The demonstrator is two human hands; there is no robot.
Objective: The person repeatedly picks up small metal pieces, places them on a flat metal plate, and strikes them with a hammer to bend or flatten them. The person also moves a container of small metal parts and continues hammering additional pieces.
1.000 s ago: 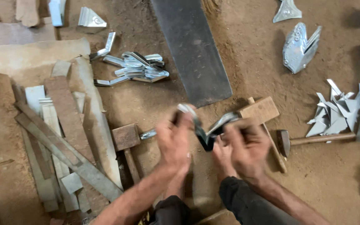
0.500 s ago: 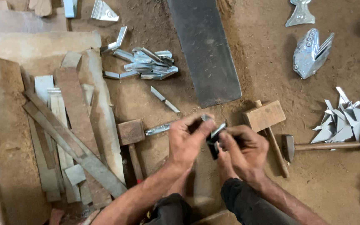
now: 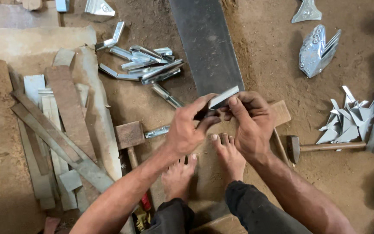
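Note:
My left hand (image 3: 187, 130) and my right hand (image 3: 249, 123) both pinch a small folded sheet-metal piece (image 3: 224, 97), held above my bare feet (image 3: 204, 167). The shiny strip points up and to the right between the thumbs and forefingers. A pile of similar bent metal pieces (image 3: 141, 65) lies on the dirt floor beyond my left hand, and one loose piece (image 3: 167, 95) rests just left of the held one. A wooden block (image 3: 282, 112) shows partly behind my right hand.
A long dark steel plate (image 3: 206, 43) lies ahead. One hammer (image 3: 128, 138) lies by my left forearm, another hammer (image 3: 321, 147) to the right. Metal offcuts (image 3: 347, 121) and a folded stack (image 3: 319, 50) sit right. Rusty flat strips (image 3: 53, 130) lie left.
Both hands have risen and moved up in view with the metal piece; my bare feet now show below them. The piece has turned flatter between the fingers.

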